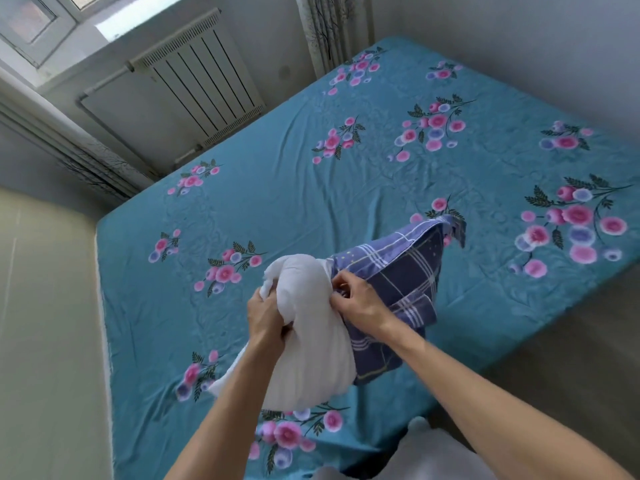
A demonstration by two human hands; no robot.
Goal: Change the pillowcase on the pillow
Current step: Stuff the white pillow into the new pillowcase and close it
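Nearest the camera, two bare forearms are reaching out over the bed point(145, 306), which is wearing a teal sheet printed with pink and lilac flowers. The left hand point(265, 315) is gripping the white pillow point(308, 327), its fingers curling into a bunched fold of the pillow's left side. The right hand point(358, 299) is pinching the edge of the blue plaid pillowcase point(398, 271) where that edge is meeting the pillow. Both are being held up above the bed's near half: the pillow's bare lower end is hanging toward the sheet, while the pillowcase is covering only the pillow's far right part, one corner sticking up. Beyond the bed's far left edge, a white radiator point(204, 77) is sitting under a window point(38, 19), and a patterned curtain point(332, 29) is hanging at the bed's far corner.
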